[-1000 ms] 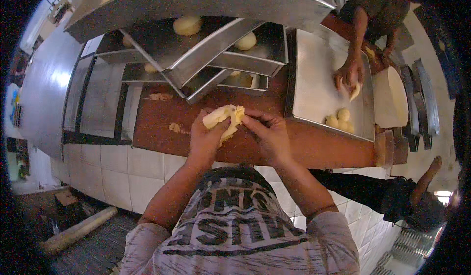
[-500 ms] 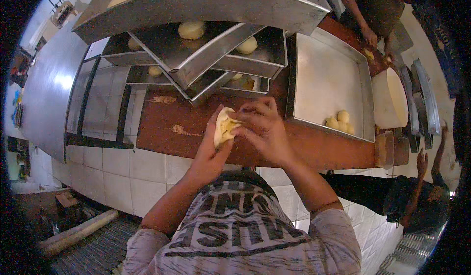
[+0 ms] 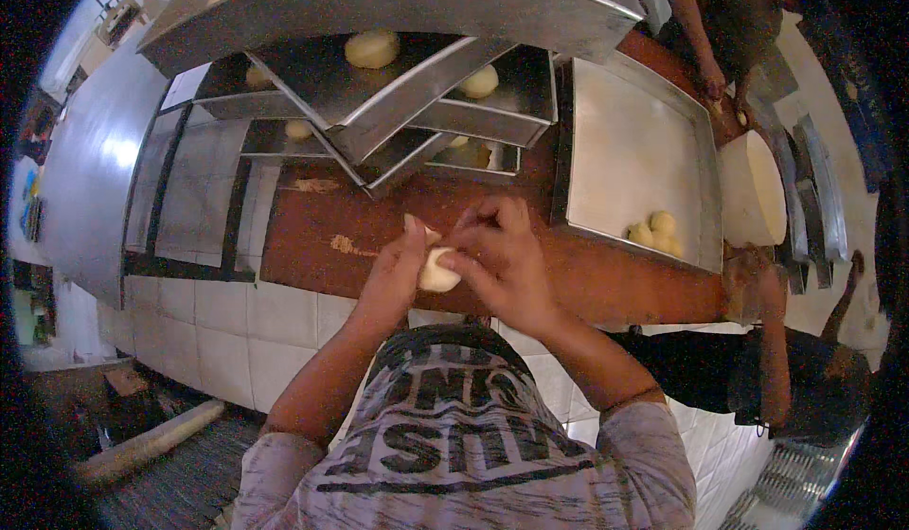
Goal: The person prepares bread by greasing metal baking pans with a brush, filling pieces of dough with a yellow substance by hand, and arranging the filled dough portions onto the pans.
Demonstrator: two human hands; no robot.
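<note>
A small pale piece of dough [image 3: 439, 272] is held between my two hands above the near part of the brown table [image 3: 568, 279]. My left hand [image 3: 398, 267] cups it from the left, thumb and fingers curled about it. From the right, my right hand [image 3: 502, 256] presses its thumb and fingertips on the dough's upper side. The dough looks rounded and folded over; no filling shows. To the right, a large metal tray [image 3: 644, 142] holds several small dough balls [image 3: 656, 236] in its near corner.
Metal trays [image 3: 379, 118] with round dough pieces [image 3: 372, 49] are stacked crosswise ahead. A white bucket [image 3: 751, 189] stands right of the large tray. One person [image 3: 724, 19] works at the far right; another person [image 3: 805, 379] reaches in from the right. A steel table [image 3: 95, 170] is at left.
The dough was spread open with yellow filling showing; now it is closed into a rounded shape. The person at right has moved an arm to the table's corner.
</note>
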